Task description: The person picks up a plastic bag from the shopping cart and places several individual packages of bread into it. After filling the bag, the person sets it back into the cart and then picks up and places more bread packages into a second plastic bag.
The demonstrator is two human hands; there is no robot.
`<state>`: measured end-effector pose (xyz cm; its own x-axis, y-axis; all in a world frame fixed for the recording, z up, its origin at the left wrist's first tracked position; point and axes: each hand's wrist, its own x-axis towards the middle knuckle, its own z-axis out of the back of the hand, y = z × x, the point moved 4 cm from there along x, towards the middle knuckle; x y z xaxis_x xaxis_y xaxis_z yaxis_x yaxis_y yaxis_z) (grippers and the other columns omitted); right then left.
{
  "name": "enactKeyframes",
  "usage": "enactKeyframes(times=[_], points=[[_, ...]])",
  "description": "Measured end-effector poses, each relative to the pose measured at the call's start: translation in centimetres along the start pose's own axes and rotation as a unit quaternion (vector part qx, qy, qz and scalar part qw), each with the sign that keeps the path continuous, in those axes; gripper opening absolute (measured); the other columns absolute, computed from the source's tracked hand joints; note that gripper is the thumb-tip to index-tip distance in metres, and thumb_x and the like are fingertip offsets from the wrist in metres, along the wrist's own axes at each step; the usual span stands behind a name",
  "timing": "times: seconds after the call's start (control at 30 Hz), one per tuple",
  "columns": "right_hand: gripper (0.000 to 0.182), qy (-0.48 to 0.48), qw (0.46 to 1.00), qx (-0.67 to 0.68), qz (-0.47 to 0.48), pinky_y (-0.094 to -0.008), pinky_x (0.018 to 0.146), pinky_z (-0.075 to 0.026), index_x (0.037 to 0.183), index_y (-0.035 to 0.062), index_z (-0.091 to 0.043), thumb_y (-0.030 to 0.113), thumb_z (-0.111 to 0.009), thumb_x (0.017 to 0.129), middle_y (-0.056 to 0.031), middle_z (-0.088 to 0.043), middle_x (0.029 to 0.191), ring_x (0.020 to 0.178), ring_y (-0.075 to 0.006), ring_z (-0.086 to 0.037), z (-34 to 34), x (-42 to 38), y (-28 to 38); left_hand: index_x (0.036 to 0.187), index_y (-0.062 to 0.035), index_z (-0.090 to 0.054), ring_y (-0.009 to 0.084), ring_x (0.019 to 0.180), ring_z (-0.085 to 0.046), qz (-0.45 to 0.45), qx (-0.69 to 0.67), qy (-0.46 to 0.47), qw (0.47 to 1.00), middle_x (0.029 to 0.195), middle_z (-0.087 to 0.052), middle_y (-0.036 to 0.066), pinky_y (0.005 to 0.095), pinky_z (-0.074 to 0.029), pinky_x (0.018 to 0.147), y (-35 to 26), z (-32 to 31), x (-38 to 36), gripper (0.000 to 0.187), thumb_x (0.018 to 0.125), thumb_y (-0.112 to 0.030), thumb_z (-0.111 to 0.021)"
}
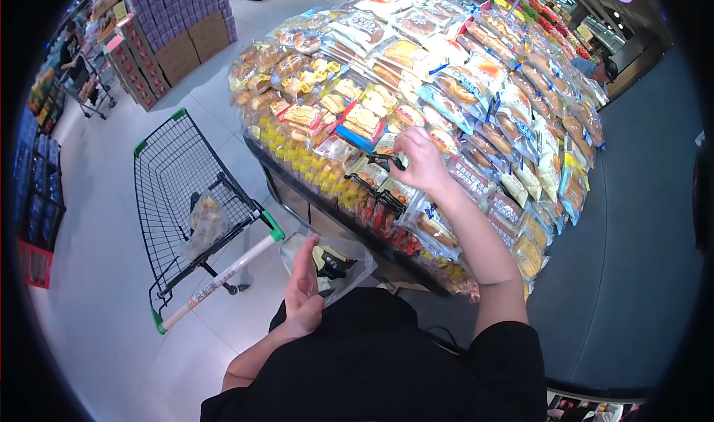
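Note:
My left hand (303, 297) holds a clear plastic bag (358, 272) near my body, its thumb and fingers at the bag's edge. Inside the bag lie black and pale-yellow packets (332, 263). Over the near side of a bread display, my right hand (422, 160) pinches a small black item (385, 159); its kind is not clear. Just below that hand, more black pieces (377, 192) lie among clear-wrapped buns. Sliced bread packs (362, 119) with red and blue edging sit to the left of my right hand.
A shopping cart (223, 277) with a green-ended handle stands at my left, with a filled clear bag (208, 220) in it. The display's dark edge (349, 229) runs in front of me. Stacked cartons (178, 28) and another cart (93, 95) with a person are farther back.

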<state>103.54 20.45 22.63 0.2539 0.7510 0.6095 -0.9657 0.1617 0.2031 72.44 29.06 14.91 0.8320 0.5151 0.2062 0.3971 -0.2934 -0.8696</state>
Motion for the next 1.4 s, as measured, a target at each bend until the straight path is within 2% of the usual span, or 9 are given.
enactKeyframes(times=[0.1,0.2,0.53,0.7,1.0,1.13,1.2,1.3,1.4], points=[[0.026,0.1,0.992,-0.052,-0.057,-0.0432,0.087,-0.05,0.086,0.006,-0.06,0.015,-0.077,0.068,-0.0136,-0.056,0.093,0.102,-0.0344,-0.054,-2.4,0.4,-3.1,0.151,0.0094,-0.029,0.0271,0.154,-0.012,0.006,-0.002,-0.01,1.0,0.159,-0.029,0.018,0.0387,0.004,0.123,0.3,0.4,-0.1,0.105,0.047,0.003,-0.041],[0.028,0.145,0.982,-0.078,-0.091,-0.044,0.088,-0.05,0.089,0.0051,-0.059,0.016,-0.076,0.069,-0.0148,-0.056,0.097,0.105,-0.035,-0.053,-4.3,0.5,-4.8,0.15,0.0092,-0.03,0.0273,0.154,-0.013,-0.01,-0.007,0.0,1.0,0.159,-0.03,0.018,0.0394,0.003,0.124,0.5,0.8,-0.1,0.105,0.047,0.001,-0.043],[0.039,0.191,0.972,-0.086,-0.108,-0.0448,0.098,-0.046,0.097,0.0009,-0.059,0.019,-0.079,0.069,-0.0208,-0.054,0.107,0.114,-0.0388,-0.05,-6.6,-0.3,-6.1,0.15,0.0096,-0.032,0.0279,0.153,-0.016,-0.021,-0.025,-0.014,0.999,0.158,-0.033,0.019,0.0398,0.002,0.124,0.5,1.5,-0.2,0.104,0.047,-0.001,-0.045],[0.04,0.278,0.954,-0.046,-0.105,-0.0444,0.099,-0.046,0.095,-0.0002,-0.064,0.022,-0.081,0.067,-0.0212,-0.056,0.105,0.113,-0.0397,-0.052,-5.6,-0.1,-5.9,0.15,0.0097,-0.031,0.0279,0.154,-0.014,-0.004,-0.003,-0.004,1.0,0.158,-0.032,0.019,0.0397,0.002,0.124,0.4,1.5,-0.2,0.104,0.047,0.002,-0.043],[0.029,0.282,0.941,-0.097,-0.16,-0.0456,0.086,-0.052,0.095,0.001,-0.064,0.02,-0.078,0.078,-0.0178,-0.06,0.107,0.104,-0.0376,-0.061,-7.1,-0.9,-6.9,0.151,0.009,-0.029,0.0271,0.154,-0.013,0.003,-0.029,0.024,0.999,0.159,-0.029,0.018,0.0386,0.003,0.123,0.5,0.9,-0.2,0.104,0.048,0.005,-0.041],[0.035,0.241,0.944,-0.175,-0.141,-0.0469,0.081,-0.054,0.096,0.0009,-0.065,0.023,-0.081,0.074,-0.0172,-0.064,0.098,0.099,-0.0372,-0.063,-4.8,0.0,-0.9,0.152,0.0081,-0.026,0.0259,0.153,-0.013,0.009,-0.01,0.037,0.999,0.158,-0.028,0.017,0.0371,0.001,0.123,0.7,1.2,0.0,0.102,0.052,0.003,-0.041],[0.041,0.33,0.907,-0.186,-0.182,-0.0472,0.08,-0.054,0.094,-0.0012,-0.065,0.027,-0.083,0.07,-0.0179,-0.068,0.088,0.095,-0.0356,-0.065,-4.3,-0.7,1.6,0.153,0.0075,-0.024,0.0251,0.153,-0.014,-0.004,-0.011,0.051,0.999,0.158,-0.027,0.015,0.0363,0.0,0.123,0.7,1.1,0.1,0.101,0.054,0.003,-0.04],[0.048,0.395,0.879,-0.182,-0.195,-0.0459,0.083,-0.053,0.096,-0.0043,-0.064,0.029,-0.084,0.068,-0.0197,-0.071,0.083,0.091,-0.0361,-0.066,-4.4,-2.8,2.7,0.152,0.0083,-0.027,0.0266,0.153,-0.015,0.013,-0.026,0.023,0.999,0.159,-0.029,0.018,0.0377,0.001,0.124,1.1,1.2,0.0,0.103,0.051,0.001,-0.043],[0.053,0.406,0.865,-0.211,-0.208,-0.0446,0.087,-0.053,0.099,-0.0068,-0.062,0.03,-0.085,0.068,-0.0207,-0.071,0.088,0.094,-0.0358,-0.067,-5.3,-4.5,0.8,0.152,0.0084,-0.027,0.0267,0.153,-0.015,-0.001,-0.021,0.031,0.999,0.159,-0.029,0.018,0.0377,0.001,0.124,1.2,1.3,0.2,0.103,0.051,0.001,-0.044]])
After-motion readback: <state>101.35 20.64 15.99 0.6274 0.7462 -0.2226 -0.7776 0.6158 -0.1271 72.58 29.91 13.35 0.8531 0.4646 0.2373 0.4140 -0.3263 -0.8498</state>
